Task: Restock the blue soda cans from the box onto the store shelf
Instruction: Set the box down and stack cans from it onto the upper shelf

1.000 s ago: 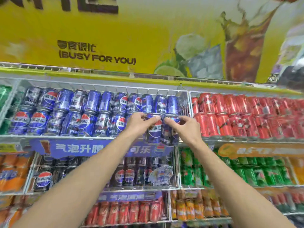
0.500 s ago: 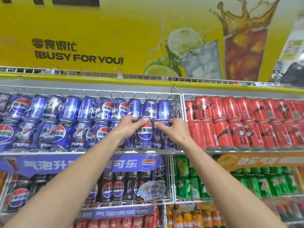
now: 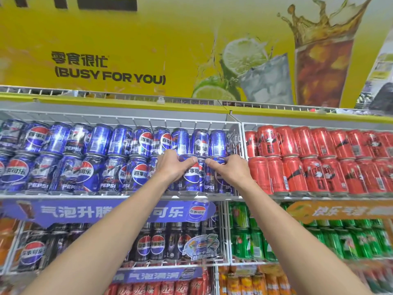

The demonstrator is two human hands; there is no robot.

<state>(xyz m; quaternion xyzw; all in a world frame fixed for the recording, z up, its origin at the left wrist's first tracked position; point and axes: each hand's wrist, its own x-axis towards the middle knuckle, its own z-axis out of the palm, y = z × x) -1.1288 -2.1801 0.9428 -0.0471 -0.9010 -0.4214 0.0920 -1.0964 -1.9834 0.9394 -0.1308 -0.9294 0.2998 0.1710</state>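
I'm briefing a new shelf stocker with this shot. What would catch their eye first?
Both hands meet mid-frame: the left hand and right hand each grip a blue Pepsi can in the bottom row. Just right sit the red cans. Above everything spreads the yellow banner reading BUSY FOR YOU.

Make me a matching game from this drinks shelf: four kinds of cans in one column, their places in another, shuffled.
1. blue cans
2. red cans
3. green cans
4. black cans

A. directly below the blue ones
B. under both hands
C. top row, right side
D. below the red ones

Pairs: 1-B, 2-C, 3-D, 4-A
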